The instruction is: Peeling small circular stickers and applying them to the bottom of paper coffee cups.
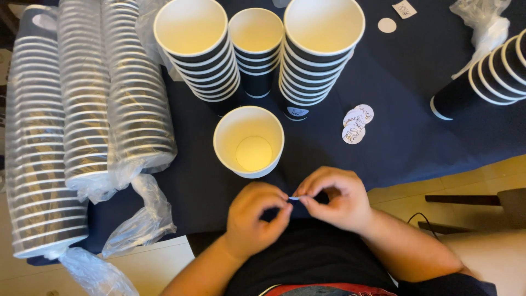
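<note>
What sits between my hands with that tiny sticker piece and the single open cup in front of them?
Nothing visible. The left hand and right hand pinch a small sticker just below the single cup; only bare dark tablecloth lies between.

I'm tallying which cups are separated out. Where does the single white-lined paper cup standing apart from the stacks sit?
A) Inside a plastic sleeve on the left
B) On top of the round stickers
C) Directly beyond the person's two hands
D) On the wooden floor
C: the single paper cup stands upright on the dark tablecloth, just beyond the left hand and right hand.
</note>
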